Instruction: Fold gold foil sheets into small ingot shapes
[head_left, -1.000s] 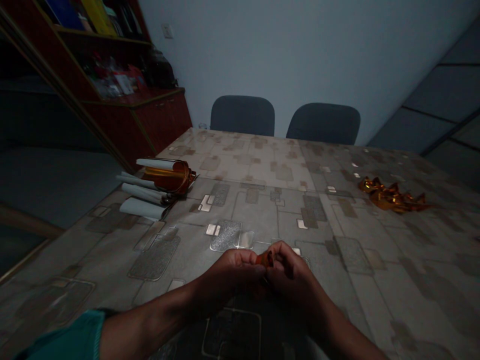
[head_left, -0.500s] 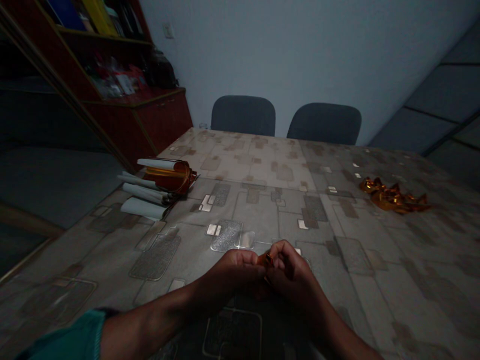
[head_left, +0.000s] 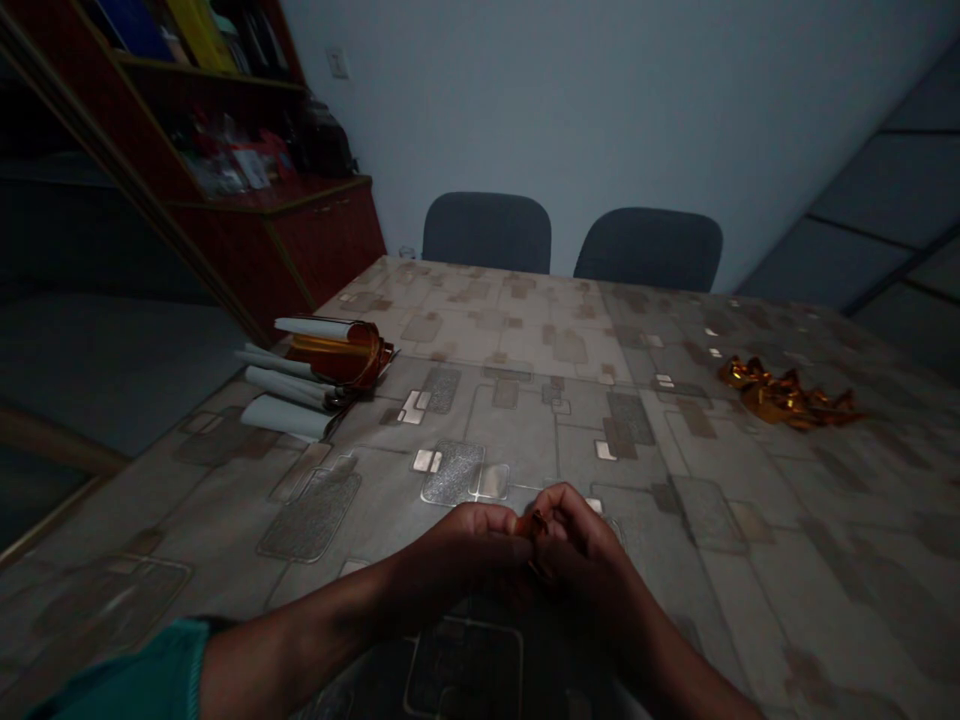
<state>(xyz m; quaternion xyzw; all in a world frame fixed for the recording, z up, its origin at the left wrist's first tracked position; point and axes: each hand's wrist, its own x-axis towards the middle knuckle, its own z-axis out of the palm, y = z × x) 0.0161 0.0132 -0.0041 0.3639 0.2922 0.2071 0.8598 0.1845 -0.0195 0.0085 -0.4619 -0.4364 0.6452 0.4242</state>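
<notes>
Close to the near side of the table, my left hand (head_left: 484,535) and my right hand (head_left: 576,535) meet, both closed on one small piece of shiny orange-gold foil paper (head_left: 534,524). The foil looks folded, and most of it is hidden by my fingers and the shadow beneath. On the right of the table lie several folded gold foil pieces (head_left: 787,395), bunched together. A stack of curled foil sheets (head_left: 337,355), gold on one face and whitish on the other, rests at the left edge.
A patterned cloth covers the table (head_left: 525,320). Behind it stand two grey chairs, a left one (head_left: 487,230) and a right one (head_left: 651,245), against a pale wall. A reddish wooden cabinet (head_left: 322,235) with filled shelves is at the back left.
The foil between my fingers has shifted slightly, and my hands sit a touch lower. The foil pieces and the sheet stack stay where they were.
</notes>
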